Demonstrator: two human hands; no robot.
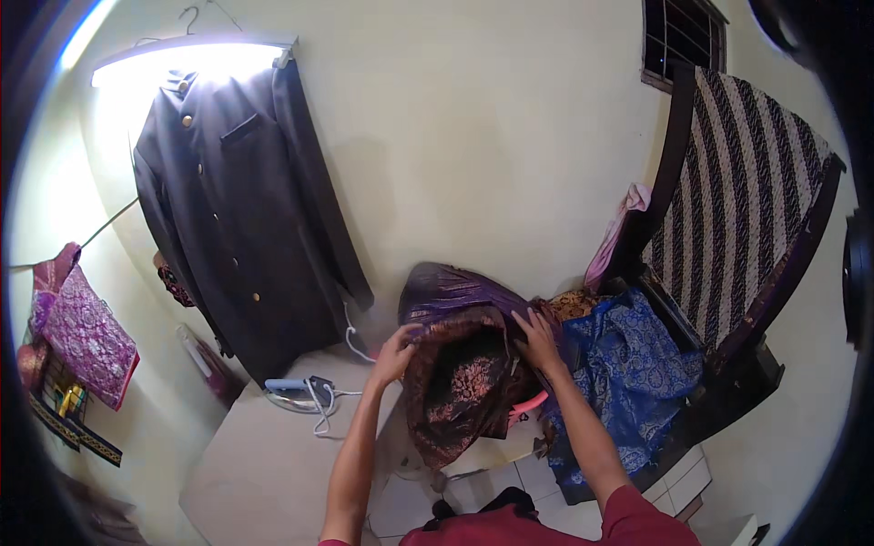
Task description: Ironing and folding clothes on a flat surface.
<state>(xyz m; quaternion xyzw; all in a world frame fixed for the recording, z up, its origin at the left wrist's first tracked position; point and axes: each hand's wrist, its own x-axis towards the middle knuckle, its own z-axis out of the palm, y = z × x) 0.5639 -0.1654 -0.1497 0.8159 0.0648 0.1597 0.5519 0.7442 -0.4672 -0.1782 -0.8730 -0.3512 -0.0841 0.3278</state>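
A dark purple and copper brocade cloth (462, 387) hangs in loose folds between my hands, its inner side with a copper-coloured pattern turned up. My left hand (397, 353) is closed on the cloth's left upper edge. On the opposite side, my right hand (539, 341) grips the edge with its fingers over the purple folds and its thumb hidden. The far part of the cloth rests near the wall. Left of my left forearm, an iron (300, 391) with a light blue handle and white cord lies on a pale ironing surface (264, 464).
A dark jacket (238, 182) hangs on the wall under a bright lamp (191, 62). Blue patterned cloth (624, 373) lies to the right, beside a dark-framed striped panel (737, 209). A pink cloth (619, 232) drapes there. Magenta cloth (86, 318) hangs far left.
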